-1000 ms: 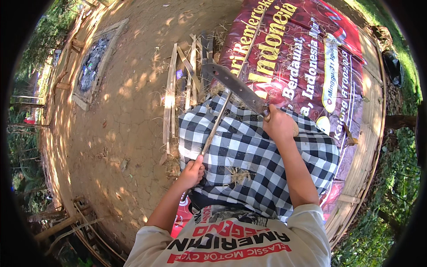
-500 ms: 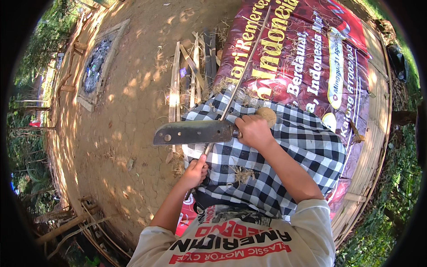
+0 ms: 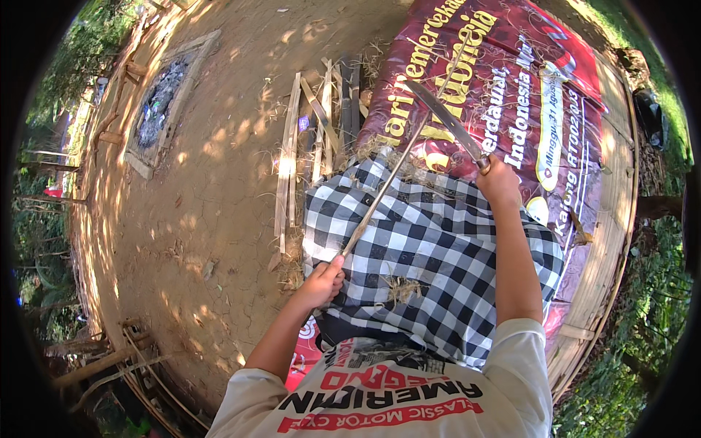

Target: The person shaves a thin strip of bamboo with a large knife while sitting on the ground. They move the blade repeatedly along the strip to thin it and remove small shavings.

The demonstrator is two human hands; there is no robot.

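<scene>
My left hand is closed round the near end of a long thin stick, which slants up and right across my lap and over the banner. In my right hand is the handle of a large machete, its dark blade pointing up and left. The blade passes over or along the far part of the stick; whether they touch I cannot tell. A black-and-white checked cloth covers my lap, with a small clump of shavings on it.
A dark red printed banner with scattered curly shavings covers the bamboo platform at right. Several split wood strips and dark lengths lie on the dirt ground left of it. Farther left is a framed ash pit.
My right hand has moved the machete away from me and to the right along the stick, and the blade has turned from lying crosswise to pointing up-left. My left hand stays on the stick.
</scene>
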